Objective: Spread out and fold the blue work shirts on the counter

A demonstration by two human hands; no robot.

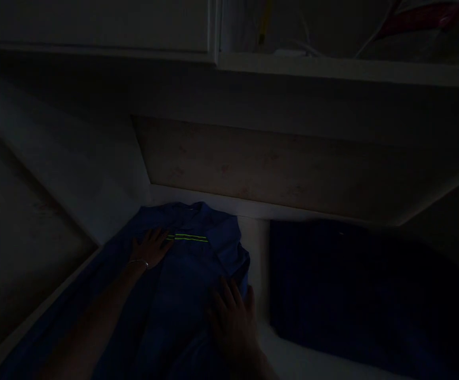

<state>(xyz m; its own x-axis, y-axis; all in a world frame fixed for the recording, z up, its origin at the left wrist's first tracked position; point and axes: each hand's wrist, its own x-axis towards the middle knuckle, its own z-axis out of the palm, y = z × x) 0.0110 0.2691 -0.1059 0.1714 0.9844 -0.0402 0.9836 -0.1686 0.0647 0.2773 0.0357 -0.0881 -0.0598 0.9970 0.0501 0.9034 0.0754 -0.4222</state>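
Observation:
A dark blue work jacket [181, 274] with two thin yellow-green stripes across its chest lies spread on a pale surface, collar at the far end. My left hand [152, 247], with a thin bracelet at the wrist, rests on the jacket's chest beside the stripes, fingers spread. Near the jacket's right edge, by the sleeve, my right hand [232, 314] lies with its fingers stretched out and slightly bent. Neither hand visibly grips the cloth. The light is very dim, so folds near the bottom are hard to make out.
To the right lies another dark blue garment [332, 285] on the pale surface [259, 248]. Overhead hangs a white cabinet [94, 26] with an open shelf [332, 68] holding a red-and-white package [423, 21]. A patterned wall panel [237, 158] stands behind.

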